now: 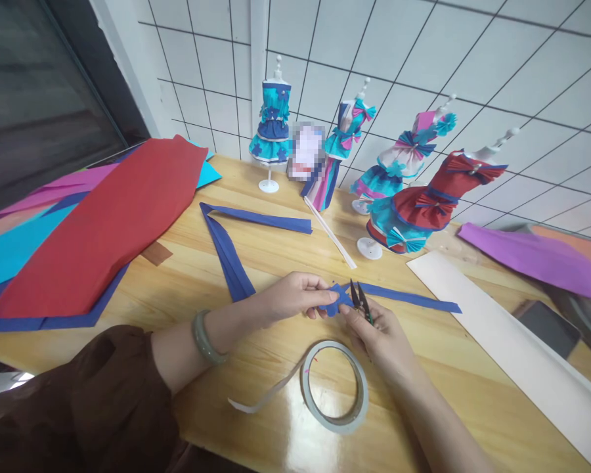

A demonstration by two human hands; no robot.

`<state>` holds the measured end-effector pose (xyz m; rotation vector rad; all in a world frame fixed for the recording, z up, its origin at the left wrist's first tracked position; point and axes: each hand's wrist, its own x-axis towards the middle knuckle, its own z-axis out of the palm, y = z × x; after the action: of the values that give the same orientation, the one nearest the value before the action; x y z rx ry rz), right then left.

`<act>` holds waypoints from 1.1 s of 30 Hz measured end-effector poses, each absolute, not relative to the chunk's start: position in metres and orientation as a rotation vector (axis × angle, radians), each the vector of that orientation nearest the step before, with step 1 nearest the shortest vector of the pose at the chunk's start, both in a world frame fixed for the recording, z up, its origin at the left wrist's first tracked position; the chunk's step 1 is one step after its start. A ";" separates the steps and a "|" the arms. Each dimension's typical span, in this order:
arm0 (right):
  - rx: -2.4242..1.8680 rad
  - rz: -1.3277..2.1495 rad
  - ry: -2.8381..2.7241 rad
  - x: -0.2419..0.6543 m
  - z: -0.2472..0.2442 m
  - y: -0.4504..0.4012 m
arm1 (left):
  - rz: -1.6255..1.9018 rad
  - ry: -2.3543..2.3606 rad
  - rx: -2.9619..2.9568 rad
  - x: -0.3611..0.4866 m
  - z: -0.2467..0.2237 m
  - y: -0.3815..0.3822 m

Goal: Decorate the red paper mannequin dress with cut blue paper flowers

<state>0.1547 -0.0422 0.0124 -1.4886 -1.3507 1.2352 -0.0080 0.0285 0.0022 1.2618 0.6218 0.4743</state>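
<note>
The left fingers (328, 297) pinch one blue paper cutout (333, 303); the right fingers (355, 322) touch its edge while grasping one pair of open scissors (361, 302). On the surface (285, 256), one tape roll (342, 426) lies nearside of them, four dressed mannequins (276, 125) beyond.

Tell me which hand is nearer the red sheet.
Left. The left hand is right of the red sheet, pinching a blue piece; the right hand is farther right, holding scissors.
</note>
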 end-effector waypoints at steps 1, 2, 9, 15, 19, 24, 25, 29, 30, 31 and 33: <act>-1.485 1.215 -1.391 0.154 0.014 -0.042 | 0.459 0.623 1.267 -0.008 0.002 0.029; -1.478 1.199 -1.431 0.154 0.014 -0.042 | 0.446 0.624 1.278 -0.009 0.002 0.029; -1.494 1.270 -1.438 0.156 0.010 -0.042 | 0.445 0.630 1.358 -0.010 -0.001 0.031; -1.494 1.299 -1.337 0.163 0.005 -0.041 | 0.440 0.674 1.284 -0.009 0.002 0.030; -1.490 1.282 -1.347 0.164 0.005 -0.042 | 0.384 0.648 1.287 -0.011 0.006 0.032; -1.483 1.263 -1.389 0.162 0.007 -0.042 | 0.317 0.625 1.289 -0.013 0.007 0.032; -1.489 1.255 -1.397 0.162 0.008 -0.042 | 0.314 0.622 1.287 -0.013 0.007 0.032; -1.488 1.227 -1.423 0.160 0.014 -0.042 | 0.309 0.609 1.267 -0.013 0.004 0.032; -1.483 1.224 -1.429 0.159 0.014 -0.042 | 0.308 0.602 1.259 -0.013 0.004 0.032; -1.479 1.222 -1.433 0.159 0.014 -0.042 | 0.307 0.594 1.251 -0.013 0.004 0.032; -1.483 1.215 -1.428 0.159 0.014 -0.042 | 0.314 0.587 1.231 -0.012 0.005 0.032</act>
<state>0.1593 -0.0418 0.0137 -1.4830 -1.4281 1.2155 -0.0120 0.0318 0.0050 1.2309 0.5871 0.3142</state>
